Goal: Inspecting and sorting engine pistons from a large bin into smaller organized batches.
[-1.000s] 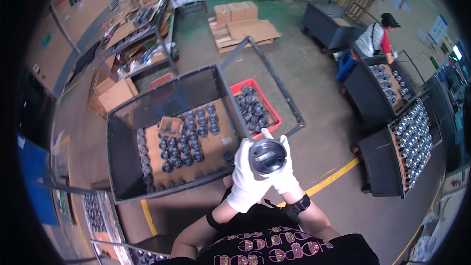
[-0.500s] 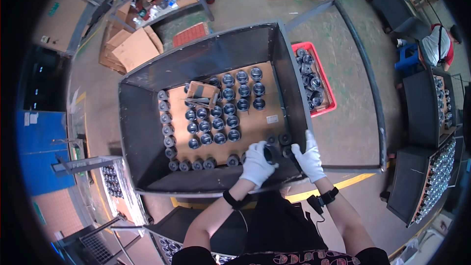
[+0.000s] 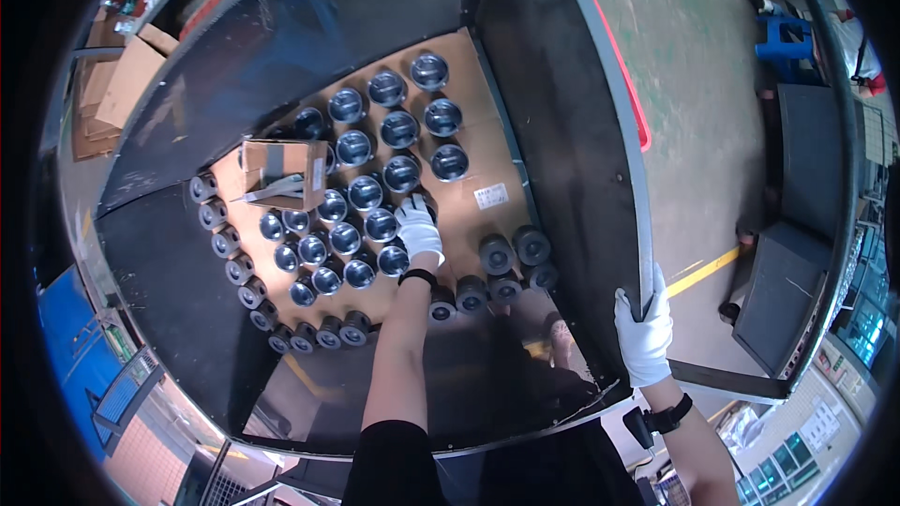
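My left hand (image 3: 419, 230), in a white glove, reaches down into a large dark bin (image 3: 577, 122). Its fingers curl round a dark piston (image 3: 430, 200), mostly hidden under the glove. Just left of it stands a shiny-topped piston (image 3: 382, 224), one of several upright in rows on a cardboard sheet (image 3: 483, 225). My gloved right hand (image 3: 645, 335) grips the bin's right rim near the front corner, thumb inside and fingers outside. More pistons (image 3: 251, 293) line the left wall, their round side holes showing. Dark pistons (image 3: 497, 253) are grouped at the front right.
A small open cardboard box (image 3: 286, 173) with flat pieces in it sits among the pistons. Beyond the right wall shows the edge of a red crate (image 3: 641, 122). Farther right are dark bins (image 3: 783, 295), a blue stool (image 3: 786, 42) and a person (image 3: 858, 47).
The view has moved closer over the bin. My left hand has carried the piston from the front right toward the rows. My right hand has closed on the rim.
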Motion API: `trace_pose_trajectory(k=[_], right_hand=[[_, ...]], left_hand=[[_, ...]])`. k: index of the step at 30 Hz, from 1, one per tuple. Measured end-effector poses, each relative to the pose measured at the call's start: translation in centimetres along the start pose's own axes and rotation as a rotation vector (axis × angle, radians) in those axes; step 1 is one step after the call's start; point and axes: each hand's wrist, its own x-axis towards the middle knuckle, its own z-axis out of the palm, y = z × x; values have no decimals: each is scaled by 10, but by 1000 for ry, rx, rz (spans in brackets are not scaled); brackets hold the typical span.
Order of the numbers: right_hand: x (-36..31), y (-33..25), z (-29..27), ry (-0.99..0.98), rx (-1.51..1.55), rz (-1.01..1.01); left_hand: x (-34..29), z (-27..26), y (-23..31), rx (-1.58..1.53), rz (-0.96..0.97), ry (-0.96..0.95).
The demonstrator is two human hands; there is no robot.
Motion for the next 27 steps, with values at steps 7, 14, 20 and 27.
trace_pose_trajectory(k=[7, 14, 20, 27], right_hand=[[0, 4, -2, -4, 20, -1], [-2, 4, -1, 21, 20, 7], [-2, -6, 2, 24, 78, 27], [-6, 0, -30, 229, 102, -198]], left_hand=[[-42, 17, 53, -185, 222, 187], [-99, 17, 129, -554, 196, -322], [-95, -16, 96, -549, 9, -358], [-221, -251, 42, -994, 116, 20]])
